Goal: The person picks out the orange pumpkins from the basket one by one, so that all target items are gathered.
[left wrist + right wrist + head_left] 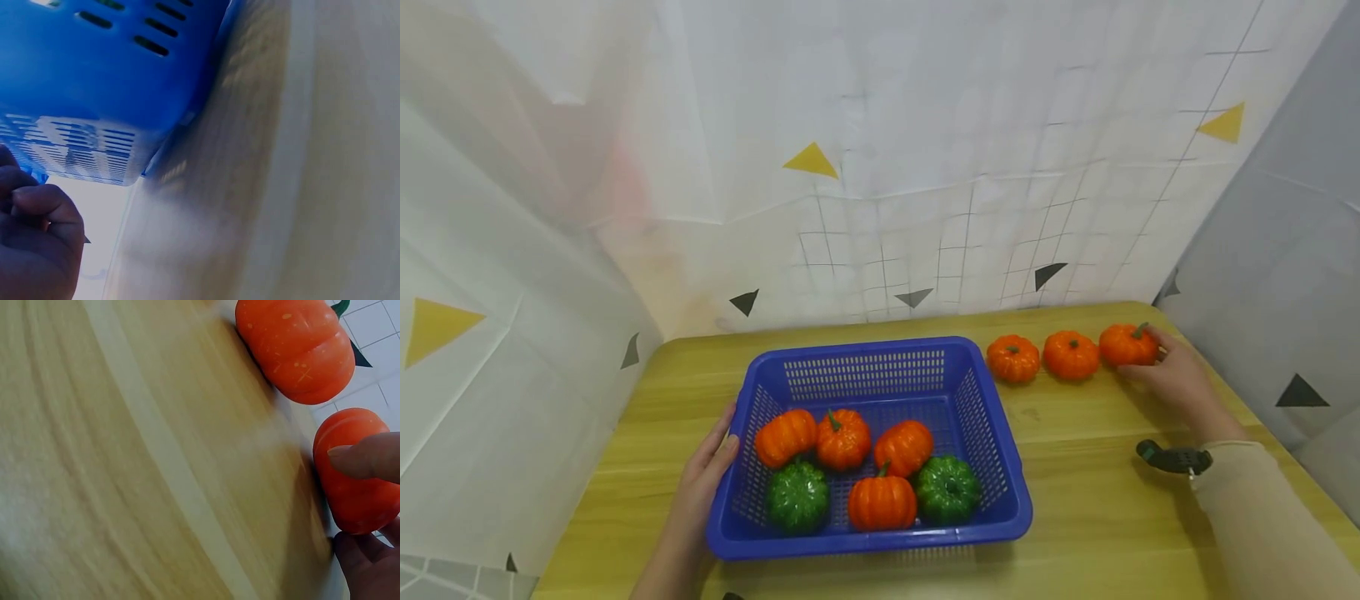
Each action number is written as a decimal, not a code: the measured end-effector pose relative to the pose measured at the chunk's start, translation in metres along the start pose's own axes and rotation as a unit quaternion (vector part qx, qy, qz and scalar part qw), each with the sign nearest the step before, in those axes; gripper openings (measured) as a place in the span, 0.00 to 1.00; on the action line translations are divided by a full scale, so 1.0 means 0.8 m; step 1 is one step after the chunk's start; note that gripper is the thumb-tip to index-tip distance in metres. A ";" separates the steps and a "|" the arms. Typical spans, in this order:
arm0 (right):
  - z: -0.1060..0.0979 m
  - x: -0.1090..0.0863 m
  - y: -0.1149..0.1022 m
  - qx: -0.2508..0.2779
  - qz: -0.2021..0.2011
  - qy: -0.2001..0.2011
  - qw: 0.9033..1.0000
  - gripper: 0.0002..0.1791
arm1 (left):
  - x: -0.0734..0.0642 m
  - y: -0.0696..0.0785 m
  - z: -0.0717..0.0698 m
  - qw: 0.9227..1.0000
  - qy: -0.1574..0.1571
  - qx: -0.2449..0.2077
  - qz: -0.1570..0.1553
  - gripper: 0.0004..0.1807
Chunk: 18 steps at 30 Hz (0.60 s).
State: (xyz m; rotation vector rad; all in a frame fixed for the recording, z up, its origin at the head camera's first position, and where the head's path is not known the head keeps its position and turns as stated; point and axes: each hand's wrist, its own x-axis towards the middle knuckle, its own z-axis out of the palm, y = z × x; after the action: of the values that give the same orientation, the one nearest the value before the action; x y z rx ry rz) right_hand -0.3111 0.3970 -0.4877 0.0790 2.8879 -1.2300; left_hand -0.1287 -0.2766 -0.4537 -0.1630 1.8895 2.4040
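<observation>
A blue plastic basket (868, 546) stands on the table, holding several small orange pumpkins (844, 440) and two green ones, of which one (797, 497) lies front left and the other (948, 490) front right. My left hand (698, 471) grips the basket's left rim; in the left wrist view its curled fingers (47, 206) are against the basket edge. At the table's right back, my right hand (1176, 375) holds an orange pumpkin (1126, 345) between thumb and fingers, and the right wrist view shows the thumb (362, 457) across it. That pumpkin appears to rest on the table.
Two more orange pumpkins, a middle one (1071, 356) and a left one (1013, 359), sit in a row beside the held one, right of the basket. White sheeting (910, 233) with triangles closes off the back and sides of the wooden table (1075, 492).
</observation>
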 end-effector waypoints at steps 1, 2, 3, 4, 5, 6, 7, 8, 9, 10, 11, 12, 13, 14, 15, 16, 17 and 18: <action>0.000 0.000 0.001 -0.001 -0.002 0.000 1.000 0.59 | 0.000 0.000 0.000 1.000 0.001 -0.001 -0.003 0.29; 0.000 0.001 0.001 -0.001 -0.004 0.000 1.000 0.58 | 0.000 0.000 0.000 1.000 0.001 -0.002 -0.004 0.29; 0.000 0.002 0.002 -0.001 -0.007 -0.001 1.000 0.58 | 0.000 0.000 0.000 1.000 0.002 -0.002 -0.005 0.29; 0.000 0.002 0.003 -0.001 -0.009 0.000 1.000 0.58 | -0.001 0.000 0.000 1.000 0.002 -0.002 -0.005 0.29; 0.000 0.002 0.004 0.000 -0.012 0.002 1.000 0.58 | -0.001 0.000 0.000 1.000 0.001 -0.001 -0.005 0.30; 0.001 0.002 0.005 0.001 -0.015 0.003 1.000 0.59 | -0.001 0.000 0.000 1.000 0.002 -0.001 -0.007 0.30; 0.001 0.002 0.006 0.004 -0.017 0.002 1.000 0.60 | -0.001 0.000 0.000 1.000 0.001 -0.002 -0.007 0.31; 0.001 0.002 0.007 0.005 -0.018 0.001 1.000 0.61 | -0.001 0.000 0.000 1.000 -0.001 -0.002 -0.006 0.31; 0.001 0.002 0.008 0.009 -0.017 -0.002 1.000 0.63 | -0.001 0.001 0.000 1.000 -0.002 -0.001 -0.004 0.32; 0.000 0.001 0.009 0.013 -0.018 -0.004 1.000 0.64 | -0.001 0.001 0.000 1.000 -0.004 0.000 -0.002 0.32; 0.000 0.000 0.009 0.019 -0.018 -0.007 1.000 0.65 | -0.001 0.002 0.000 1.000 -0.004 0.005 0.001 0.32; -0.002 -0.002 0.009 0.024 -0.015 -0.010 1.000 0.66 | -0.001 0.002 0.000 1.000 -0.003 0.011 0.003 0.32; -0.004 -0.004 0.008 0.031 -0.012 -0.013 0.999 0.67 | 0.000 0.002 0.000 1.000 -0.003 0.014 0.006 0.32; -0.006 -0.006 0.007 0.038 -0.008 -0.013 0.999 0.67 | -0.001 0.002 0.000 1.000 -0.003 0.018 0.007 0.32; -0.008 -0.008 0.006 0.045 -0.006 -0.012 0.999 0.66 | -0.001 0.003 0.000 1.000 -0.001 0.023 0.009 0.32; -0.011 -0.011 0.003 0.051 -0.003 -0.010 0.999 0.66 | -0.001 0.003 0.000 1.000 0.000 0.028 0.011 0.32; -0.013 -0.014 -0.001 0.057 0.000 -0.007 0.998 0.65 | -0.001 0.003 0.000 0.999 0.000 0.030 0.012 0.32; -0.016 -0.017 -0.005 0.058 0.003 -0.001 0.998 0.65 | -0.001 0.003 0.000 1.000 -0.001 0.029 0.012 0.32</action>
State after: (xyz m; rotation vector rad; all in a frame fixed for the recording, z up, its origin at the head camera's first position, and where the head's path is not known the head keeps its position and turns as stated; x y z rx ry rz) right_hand -0.2974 0.4028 -0.4761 0.0856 2.8093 -1.3952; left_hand -0.1282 -0.2769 -0.4511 -0.1347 1.9693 2.3610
